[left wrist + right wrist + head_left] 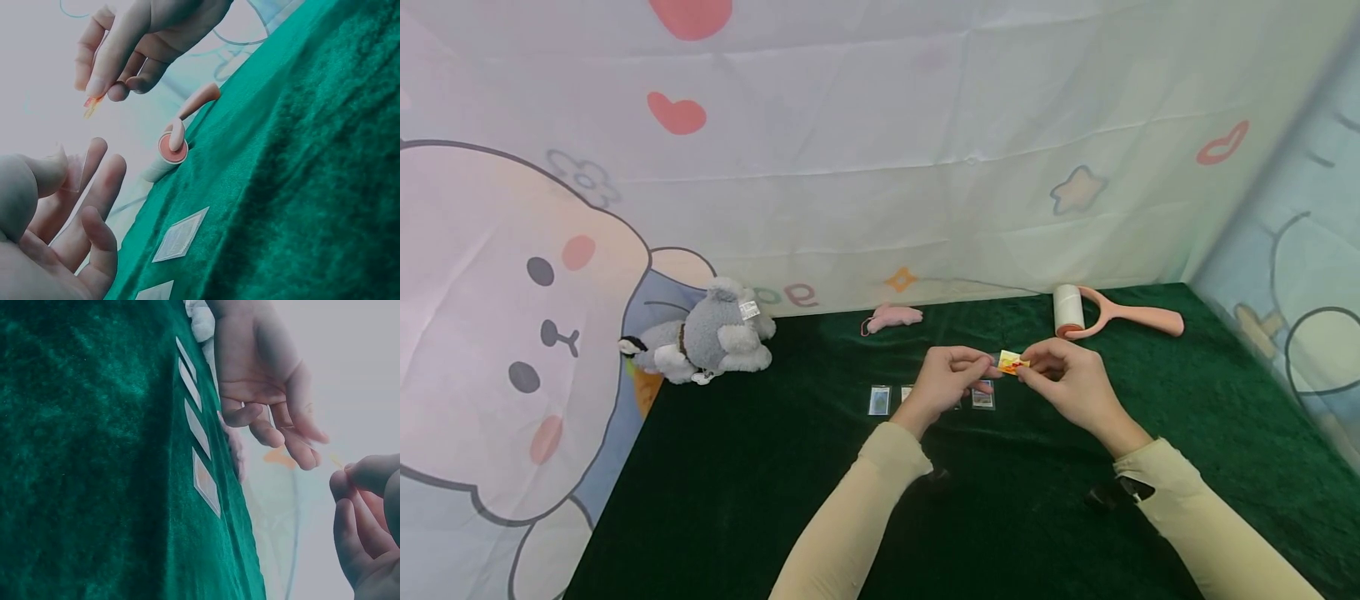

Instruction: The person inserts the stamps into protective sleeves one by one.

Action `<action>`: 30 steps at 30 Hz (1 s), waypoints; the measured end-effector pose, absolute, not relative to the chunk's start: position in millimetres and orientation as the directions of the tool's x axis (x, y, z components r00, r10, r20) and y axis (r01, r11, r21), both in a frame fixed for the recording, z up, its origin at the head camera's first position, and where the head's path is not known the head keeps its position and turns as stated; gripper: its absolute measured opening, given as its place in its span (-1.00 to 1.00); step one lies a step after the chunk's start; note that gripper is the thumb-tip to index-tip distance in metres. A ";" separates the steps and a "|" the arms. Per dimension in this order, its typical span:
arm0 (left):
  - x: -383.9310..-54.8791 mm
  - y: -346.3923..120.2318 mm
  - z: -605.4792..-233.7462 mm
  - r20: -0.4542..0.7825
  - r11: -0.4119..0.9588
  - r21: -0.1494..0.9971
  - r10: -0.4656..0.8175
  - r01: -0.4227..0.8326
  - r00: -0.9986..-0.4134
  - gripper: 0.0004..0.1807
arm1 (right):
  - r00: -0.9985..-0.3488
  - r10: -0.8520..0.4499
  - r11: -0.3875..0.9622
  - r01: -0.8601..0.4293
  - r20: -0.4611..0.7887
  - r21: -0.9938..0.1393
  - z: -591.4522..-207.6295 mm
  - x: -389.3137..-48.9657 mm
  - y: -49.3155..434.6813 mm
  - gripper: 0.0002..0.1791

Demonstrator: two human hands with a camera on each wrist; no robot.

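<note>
My right hand (pixel 1070 385) pinches a small yellow card with red on it (pixel 1012 362) between thumb and fingers. Facing it from the left, my left hand (pixel 942 385) holds a small clear plastic sleeve (pixel 75 170) between thumb and index finger, its other fingers spread loosely. In the left wrist view the yellow card (pixel 92 106) hangs a little apart from the sleeve. Below the hands, several small sleeved cards lie in a row on the green cloth, among them a blue one (pixel 879 401) and one at the right end (pixel 982 396); my left hand partly hides the middle ones.
A lint roller with a peach handle (pixel 1142 317) lies at the back right. Behind the cards is a small pink plush animal (pixel 892 317). A grey plush toy (pixel 718 333) sits at the back left. Green cloth (pixel 737 500) covers the table, with a printed backdrop (pixel 850 150) behind.
</note>
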State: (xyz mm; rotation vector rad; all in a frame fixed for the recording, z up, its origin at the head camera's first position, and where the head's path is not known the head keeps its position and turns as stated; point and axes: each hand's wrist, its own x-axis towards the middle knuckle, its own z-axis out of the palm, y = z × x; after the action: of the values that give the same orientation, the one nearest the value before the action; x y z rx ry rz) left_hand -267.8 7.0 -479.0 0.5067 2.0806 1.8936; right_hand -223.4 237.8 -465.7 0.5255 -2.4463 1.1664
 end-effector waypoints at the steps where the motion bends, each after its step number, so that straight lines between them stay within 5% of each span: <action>1: -267.9 7.2 -478.9 0.029 0.078 0.994 0.432 0.069 -0.901 -0.65 | -0.860 -0.170 0.582 -0.482 0.482 -0.655 -465.6 -223.4 238.0 -0.83; 30: -264.7 6.9 -472.2 0.069 0.112 0.984 0.478 0.139 -0.876 -0.73 | -0.877 -0.270 0.505 -0.480 0.397 -0.717 -464.6 -228.2 244.3 -0.82</action>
State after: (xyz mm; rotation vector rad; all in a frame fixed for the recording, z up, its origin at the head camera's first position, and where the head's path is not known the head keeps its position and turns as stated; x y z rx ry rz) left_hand -264.7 6.9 -472.2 0.6099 2.1262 1.8330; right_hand -228.2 244.3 -464.6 0.6380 -2.5148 1.3087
